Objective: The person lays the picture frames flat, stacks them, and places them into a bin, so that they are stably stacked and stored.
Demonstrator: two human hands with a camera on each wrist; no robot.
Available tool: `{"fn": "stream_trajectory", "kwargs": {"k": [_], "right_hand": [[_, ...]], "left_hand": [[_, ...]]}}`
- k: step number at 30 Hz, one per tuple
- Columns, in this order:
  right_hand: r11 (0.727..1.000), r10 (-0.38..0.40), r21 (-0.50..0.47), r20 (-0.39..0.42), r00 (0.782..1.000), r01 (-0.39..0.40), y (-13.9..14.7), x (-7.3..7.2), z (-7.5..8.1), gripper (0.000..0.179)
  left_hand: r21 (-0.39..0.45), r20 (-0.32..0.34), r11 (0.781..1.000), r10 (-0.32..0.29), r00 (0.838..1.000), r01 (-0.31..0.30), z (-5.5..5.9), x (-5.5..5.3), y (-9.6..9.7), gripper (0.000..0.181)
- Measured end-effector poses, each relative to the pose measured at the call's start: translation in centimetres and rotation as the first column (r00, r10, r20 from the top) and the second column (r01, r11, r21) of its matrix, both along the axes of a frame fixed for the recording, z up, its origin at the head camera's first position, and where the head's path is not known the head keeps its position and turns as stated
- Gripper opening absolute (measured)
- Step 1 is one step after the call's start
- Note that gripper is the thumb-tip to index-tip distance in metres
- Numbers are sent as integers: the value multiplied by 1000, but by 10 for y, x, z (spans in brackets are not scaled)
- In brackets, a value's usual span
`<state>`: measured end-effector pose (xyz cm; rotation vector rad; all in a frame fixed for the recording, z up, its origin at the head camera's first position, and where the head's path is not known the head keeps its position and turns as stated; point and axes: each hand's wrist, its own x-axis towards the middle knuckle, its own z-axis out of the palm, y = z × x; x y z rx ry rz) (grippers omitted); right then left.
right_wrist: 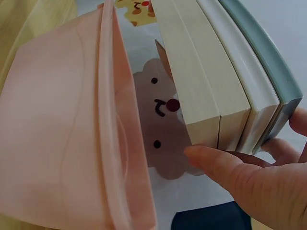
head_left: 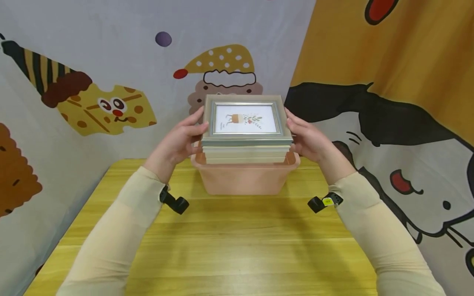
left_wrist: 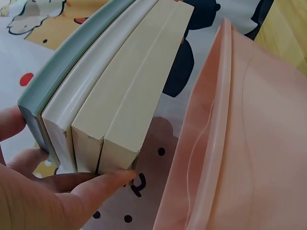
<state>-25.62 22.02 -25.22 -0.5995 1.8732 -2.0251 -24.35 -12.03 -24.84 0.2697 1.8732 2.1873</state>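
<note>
Both hands hold a stack of picture frames (head_left: 246,155) between them, above a pink plastic bin (head_left: 244,181). On top lies a blue-green frame (head_left: 240,142) around a print of a plant in an orange pot. Beneath it come a white frame (left_wrist: 96,72) and cream ones (right_wrist: 211,91). My left hand (head_left: 179,139) grips the left end, its thumb by the lowest frame in the left wrist view. At the other end my right hand (head_left: 309,137) grips in the same way, thumb low and fingers along the side. The bin's inside is mostly hidden by the stack.
The bin stands at the back of a yellow wood-grain table (head_left: 240,238). Behind it hangs a cartoon-printed cloth (head_left: 129,53), with a mustard section (head_left: 370,49) at the right. A small black wrist camera (head_left: 180,204) sticks out from the left sleeve, another (head_left: 316,204) from the right.
</note>
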Motion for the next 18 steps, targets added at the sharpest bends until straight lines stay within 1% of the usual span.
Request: {"fn": "stream_trajectory", "kwargs": {"k": [6, 12, 14, 18], "right_hand": [[997, -48, -60, 48, 998, 50, -1, -7, -7, 65], [996, -58, -66, 54, 997, 62, -1, -17, -14, 60], [996, -63, -62, 56, 996, 66, -1, -20, -16, 60], [995, -83, -54, 81, 993, 88, -1, -25, -21, 59]], "left_hand": [[22, 35, 999, 38, 999, -38, -5, -9, 2, 68], [35, 47, 997, 74, 996, -75, -13, -16, 6, 66], [38, 45, 996, 78, 996, -80, -16, -18, 7, 65], [37, 42, 998, 58, 997, -59, -21, -23, 8, 65]]}}
